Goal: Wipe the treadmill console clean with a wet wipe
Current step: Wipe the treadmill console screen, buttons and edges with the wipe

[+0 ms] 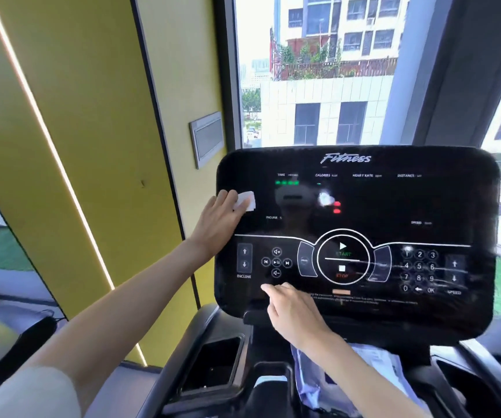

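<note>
Left hand [219, 218], fingers straight and flat, presses a folded white wet wipe [245, 201] against the upper left edge of the glossy black, round-cornered treadmill console [394, 203]. Right hand [294, 310], forefinger extended and holding nothing, touches the console's lower left area. A crinkled bluish plastic packet [376, 366] lies below the console.

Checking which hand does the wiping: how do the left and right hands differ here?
Left hand presses a white wipe; right hand holds nothing. Left hand sits upper left on the console; right hand low, near its bottom edge. Both touch the console.
</note>
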The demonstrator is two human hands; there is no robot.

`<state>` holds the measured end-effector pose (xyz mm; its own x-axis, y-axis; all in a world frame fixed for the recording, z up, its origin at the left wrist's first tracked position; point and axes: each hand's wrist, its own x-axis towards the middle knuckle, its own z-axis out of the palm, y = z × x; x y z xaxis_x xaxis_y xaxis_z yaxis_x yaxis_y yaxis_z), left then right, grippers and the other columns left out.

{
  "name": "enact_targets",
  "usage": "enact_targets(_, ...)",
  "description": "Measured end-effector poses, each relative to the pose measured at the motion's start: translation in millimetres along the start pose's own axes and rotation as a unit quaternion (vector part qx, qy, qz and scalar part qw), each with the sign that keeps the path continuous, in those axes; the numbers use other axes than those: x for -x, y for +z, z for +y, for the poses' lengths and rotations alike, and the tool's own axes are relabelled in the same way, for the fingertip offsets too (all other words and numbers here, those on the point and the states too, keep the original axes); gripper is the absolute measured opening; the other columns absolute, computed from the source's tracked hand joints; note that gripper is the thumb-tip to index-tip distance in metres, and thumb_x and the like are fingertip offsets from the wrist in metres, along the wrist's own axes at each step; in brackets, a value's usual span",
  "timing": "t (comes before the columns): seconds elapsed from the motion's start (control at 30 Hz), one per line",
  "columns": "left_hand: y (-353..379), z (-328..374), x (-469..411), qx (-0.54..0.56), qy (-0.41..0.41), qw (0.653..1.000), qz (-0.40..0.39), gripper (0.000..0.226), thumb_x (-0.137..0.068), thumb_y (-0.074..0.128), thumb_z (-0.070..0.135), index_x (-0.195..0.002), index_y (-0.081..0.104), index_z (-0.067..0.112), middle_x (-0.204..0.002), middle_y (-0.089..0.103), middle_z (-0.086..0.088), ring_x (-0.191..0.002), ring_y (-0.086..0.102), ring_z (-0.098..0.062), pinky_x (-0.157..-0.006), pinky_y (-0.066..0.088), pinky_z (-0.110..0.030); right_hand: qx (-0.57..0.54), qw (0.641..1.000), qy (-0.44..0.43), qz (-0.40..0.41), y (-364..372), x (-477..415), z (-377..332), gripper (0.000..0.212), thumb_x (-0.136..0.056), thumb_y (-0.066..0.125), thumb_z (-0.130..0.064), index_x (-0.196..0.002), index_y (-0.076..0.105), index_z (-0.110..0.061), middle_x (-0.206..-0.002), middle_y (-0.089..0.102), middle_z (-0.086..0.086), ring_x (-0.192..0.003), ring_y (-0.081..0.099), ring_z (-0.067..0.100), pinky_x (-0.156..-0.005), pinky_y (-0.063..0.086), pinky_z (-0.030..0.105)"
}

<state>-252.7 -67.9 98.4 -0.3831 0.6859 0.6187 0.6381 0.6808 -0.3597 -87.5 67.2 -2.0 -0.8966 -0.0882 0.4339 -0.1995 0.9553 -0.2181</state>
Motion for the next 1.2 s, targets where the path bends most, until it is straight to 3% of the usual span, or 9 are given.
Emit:
enact_targets(0.2, -9.1, 63.7, -51.8, 0.155, -0.200, 0.967, 0.028, 0.058, -0.058, 0.049, -0.021, -0.111, 0.055, 0.003, -0.101, 0.045, -0.014, -0.090, 0.041, -0.030, -0.056, 0.039, -0.032, -0.016, 0.999, 0.034, 0.023, -24.3, -13.0, 18.1, 0.040, -0.089, 0.043, -0.012, -0.128, 0.053, -0.015, -0.105, 0.067, 0.003, -0.101, 0.059, 0.021, -0.081, 0.047, 0.033)
enact_targets(0.3, -15.4, 108.7, -70.4, 0.328, -0.124, 0.936, 0.004, 0.047, -0.072, 0.052, -0.016, -0.110, 0.065, 0.008, -0.092, 0.046, -0.009, -0.086, 0.046, -0.027, -0.060, 0.044, -0.037, -0.032, 0.997, 0.059, 0.032, -35.2, -13.4, 24.6, 0.040, -0.090, 0.045, -0.014, -0.128, 0.054, -0.018, -0.110, 0.066, 0.001, -0.104, 0.059, 0.018, -0.087, 0.047, 0.032)
enact_targets(0.4, -27.4, 127.0, -67.7, 0.503, -0.166, 0.844, 0.085, 0.023, -0.085, 0.057, 0.000, -0.102, 0.072, 0.007, -0.081, 0.052, -0.003, -0.074, 0.053, -0.014, -0.068, 0.043, -0.019, -0.016, 0.993, 0.058, 0.097, -47.0, -6.7, 34.2, 0.029, -0.075, 0.062, -0.006, -0.101, 0.069, -0.017, -0.084, 0.070, -0.004, -0.079, 0.066, 0.012, -0.064, 0.053, 0.026)
enact_targets(0.53, -24.1, 103.0, -32.4, 0.556, -0.314, 0.766, 0.068, 0.036, -0.083, 0.048, -0.008, -0.088, 0.068, 0.021, -0.090, 0.059, -0.004, -0.079, 0.053, -0.006, -0.072, 0.039, -0.010, -0.034, 0.992, 0.038, 0.119, -45.8, 2.6, 47.2, 0.023, -0.069, 0.059, -0.007, -0.087, 0.070, -0.016, -0.072, 0.067, -0.008, -0.070, 0.064, 0.009, -0.053, 0.051, 0.021)
enact_targets(0.7, -17.6, 52.3, 12.4, 0.437, -0.487, 0.744, 0.136, 0.025, -0.087, 0.042, -0.006, -0.083, 0.059, 0.011, -0.085, 0.053, -0.010, -0.078, 0.049, -0.023, -0.070, 0.035, -0.027, -0.045, 0.997, -0.006, 0.057, -14.7, 16.4, 37.5, 0.025, -0.069, 0.057, -0.008, -0.089, 0.070, -0.016, -0.076, 0.065, -0.010, -0.075, 0.061, 0.009, -0.059, 0.054, 0.024)
enact_targets(0.77, -24.4, 38.8, 15.6, 0.396, -0.484, 0.760, 0.177, 0.028, -0.085, 0.040, -0.011, -0.079, 0.058, 0.010, -0.081, 0.047, -0.006, -0.076, 0.042, -0.017, -0.066, 0.033, -0.024, -0.054, 0.998, -0.028, 0.036, -2.2, 17.4, 30.7, 0.026, -0.069, 0.055, -0.010, -0.090, 0.069, -0.016, -0.080, 0.066, -0.009, -0.077, 0.061, 0.010, -0.063, 0.054, 0.023)
enact_targets(0.87, -14.1, 32.4, 29.6, 0.373, -0.460, 0.796, 0.128, 0.028, -0.084, 0.045, -0.012, -0.088, 0.068, 0.004, -0.090, 0.051, -0.004, -0.078, 0.048, -0.015, -0.062, 0.033, -0.009, -0.064, 0.997, -0.050, -0.005, 12.3, 21.4, 20.5, 0.023, -0.072, 0.052, -0.010, -0.090, 0.067, -0.014, -0.084, 0.066, -0.006, -0.083, 0.061, 0.014, -0.065, 0.054, 0.028)
enact_targets(0.97, 5.6, 40.7, 54.3, 0.388, -0.425, 0.812, 0.093, 0.037, -0.074, 0.047, -0.019, -0.078, 0.072, 0.008, -0.083, 0.058, 0.002, -0.075, 0.055, -0.005, -0.066, 0.038, -0.012, -0.047, 0.997, -0.062, -0.019, 18.0, 26.0, 15.3, 0.014, -0.070, 0.056, -0.011, -0.080, 0.065, -0.015, -0.078, 0.064, -0.006, -0.076, 0.060, 0.014, -0.059, 0.054, 0.028)
enact_targets(1.2, 38.2, 80.8, 124.1, 0.347, -0.432, 0.830, 0.068, 0.040, -0.070, 0.045, -0.026, -0.079, 0.072, 0.002, -0.089, 0.061, -0.002, -0.082, 0.056, -0.019, -0.070, 0.042, -0.017, -0.063, 0.996, -0.057, -0.001, 21.9, 26.0, 16.8, 0.018, -0.067, 0.060, -0.002, -0.083, 0.069, -0.005, -0.081, 0.070, 0.003, -0.075, 0.063, 0.021, -0.062, 0.055, 0.029)
